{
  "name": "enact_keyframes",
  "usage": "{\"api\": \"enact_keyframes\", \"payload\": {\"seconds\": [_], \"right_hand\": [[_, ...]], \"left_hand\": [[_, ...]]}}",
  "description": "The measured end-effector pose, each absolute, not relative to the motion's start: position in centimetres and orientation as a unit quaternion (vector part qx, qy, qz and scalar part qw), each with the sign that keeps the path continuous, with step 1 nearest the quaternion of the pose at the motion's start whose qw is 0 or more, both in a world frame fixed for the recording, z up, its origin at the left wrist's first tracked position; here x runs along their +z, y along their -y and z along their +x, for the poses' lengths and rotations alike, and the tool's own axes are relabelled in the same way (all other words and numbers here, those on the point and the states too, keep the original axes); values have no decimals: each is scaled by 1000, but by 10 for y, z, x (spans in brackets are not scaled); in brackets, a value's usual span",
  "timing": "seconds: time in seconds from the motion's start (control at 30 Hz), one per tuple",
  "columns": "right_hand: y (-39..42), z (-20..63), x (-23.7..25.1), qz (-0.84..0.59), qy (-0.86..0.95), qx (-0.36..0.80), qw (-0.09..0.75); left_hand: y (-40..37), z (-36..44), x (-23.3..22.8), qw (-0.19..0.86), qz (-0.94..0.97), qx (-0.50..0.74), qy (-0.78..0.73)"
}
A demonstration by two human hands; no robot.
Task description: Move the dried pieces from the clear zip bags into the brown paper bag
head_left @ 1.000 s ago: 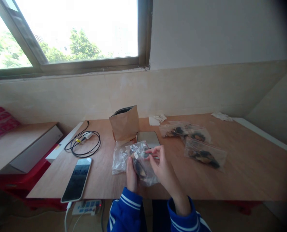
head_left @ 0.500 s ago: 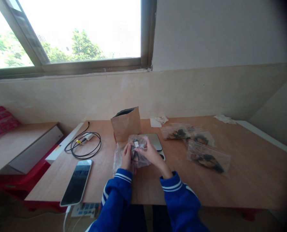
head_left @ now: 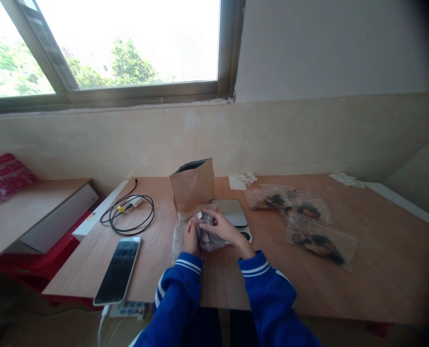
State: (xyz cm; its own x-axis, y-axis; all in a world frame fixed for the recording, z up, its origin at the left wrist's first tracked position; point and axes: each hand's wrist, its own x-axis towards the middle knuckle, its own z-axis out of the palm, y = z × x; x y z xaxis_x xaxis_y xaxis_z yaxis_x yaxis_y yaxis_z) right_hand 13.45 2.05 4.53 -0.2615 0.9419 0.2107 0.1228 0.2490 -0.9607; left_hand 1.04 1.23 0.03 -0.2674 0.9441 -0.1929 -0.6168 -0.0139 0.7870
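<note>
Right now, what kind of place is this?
Probably a small indoor workspace: a wooden table holds what looks like a silver scale, and filled clear bags lie toward its right side.

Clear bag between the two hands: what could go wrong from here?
If the clear bag is open at the top, which I can't make out, some of what is inside might spill as the left hand and right hand handle it. The open paper bag stands just beyond and could be knocked over. The phone lies at the near edge; a snagged cable might drag it off.
</note>
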Motion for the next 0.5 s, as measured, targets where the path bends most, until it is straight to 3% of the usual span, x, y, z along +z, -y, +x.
{"api": "enact_keyframes", "payload": {"seconds": [0.3, 0.5], "right_hand": [[-3, 124, 52, -353, 677, 474, 439], [0, 117, 59, -403, 736, 356, 411]], "left_hand": [[-16, 4, -9, 578, 199, 675, -412], [-17, 2, -14, 563, 180, 689, -419]]}}
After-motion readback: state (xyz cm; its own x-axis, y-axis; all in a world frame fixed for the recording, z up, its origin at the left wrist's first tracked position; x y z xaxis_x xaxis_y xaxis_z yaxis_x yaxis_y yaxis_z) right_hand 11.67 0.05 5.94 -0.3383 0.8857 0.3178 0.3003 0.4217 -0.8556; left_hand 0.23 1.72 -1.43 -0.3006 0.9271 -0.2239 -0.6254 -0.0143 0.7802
